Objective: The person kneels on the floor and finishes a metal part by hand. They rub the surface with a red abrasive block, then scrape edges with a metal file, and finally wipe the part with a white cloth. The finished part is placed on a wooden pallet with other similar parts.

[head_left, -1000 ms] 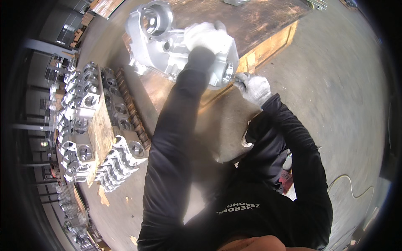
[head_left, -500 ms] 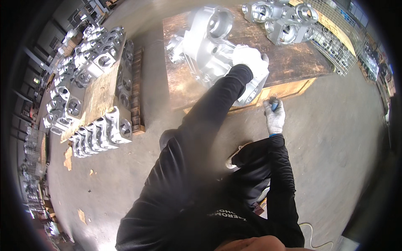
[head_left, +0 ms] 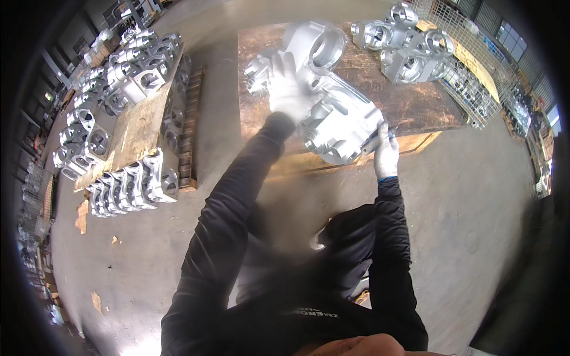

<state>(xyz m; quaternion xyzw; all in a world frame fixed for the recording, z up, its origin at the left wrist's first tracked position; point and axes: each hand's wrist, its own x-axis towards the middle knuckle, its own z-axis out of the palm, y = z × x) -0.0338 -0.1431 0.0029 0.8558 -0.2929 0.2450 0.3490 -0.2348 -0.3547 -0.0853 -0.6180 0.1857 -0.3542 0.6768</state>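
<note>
A large silver metal casting (head_left: pixel 344 115) with a round bore lies on the wooden bench top (head_left: pixel 409 107). My left hand (head_left: pixel 289 92), in a white glove and blurred by motion, rests against the casting's left side with its fingers spread. At the casting's near right corner, my right hand (head_left: pixel 387 155), also gloved, is closed around a small dark and blue hand tool (head_left: pixel 372 143). The tool's end points at the casting's edge, and its exact kind is hidden by the fingers and glare.
More castings (head_left: pixel 409 53) stand on the bench's far right, beside a wire mesh cage (head_left: pixel 475 89). To the left, a pallet stack holds several rows of similar castings (head_left: pixel 127 184) around a plywood sheet (head_left: pixel 127 142). Scraps (head_left: pixel 82 216) lie on the concrete floor.
My left hand has moved left across the casting, from its right part to its left side. The casting has turned. My right hand has brought the tool up to the casting's near right corner.
</note>
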